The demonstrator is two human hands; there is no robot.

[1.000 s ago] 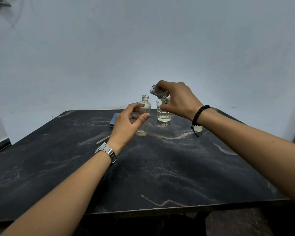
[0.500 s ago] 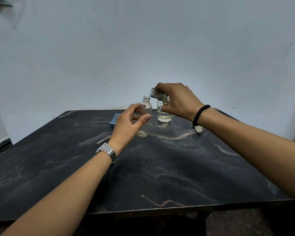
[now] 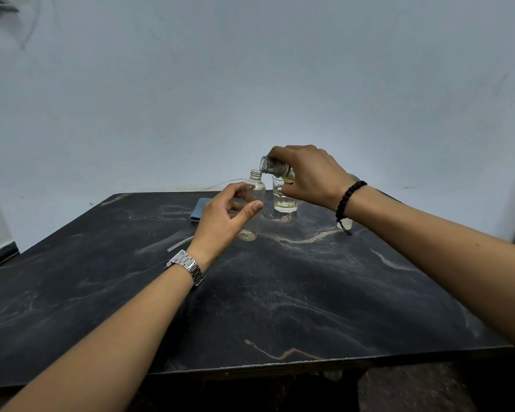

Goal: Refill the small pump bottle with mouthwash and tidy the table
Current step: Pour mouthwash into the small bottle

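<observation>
A small clear bottle [image 3: 252, 203] is stood upright on the dark marbled surface [image 3: 280, 292], cap off, threaded neck exposed, near the far edge. Only a trace of liquid is seen at its base.

The left hand [image 3: 223, 221] is held just beside that bottle, fingers loosely curved around it with the thumb out front; whether the bottle is actually touched cannot be told. Nothing is clearly gripped.

A second glass bottle [image 3: 275, 168] is gripped from above by the right hand [image 3: 309, 176], fingers curled round its body. It is tipped almost horizontal, mouth pointed left toward the neck of the upright bottle, slightly above it. A little yellowish liquid is visible inside near the fingers. No stream is seen at the mouth.

A drinking glass [image 3: 284, 197] with pale yellow liquid at the bottom is set just behind, below the right hand.

A blue cloth [image 3: 199, 210] is laid to the left, a clear tube [image 3: 179, 244] nearer the left wrist, and a small whitish item [image 3: 346, 223] is partly hidden behind the right wrist.
</observation>
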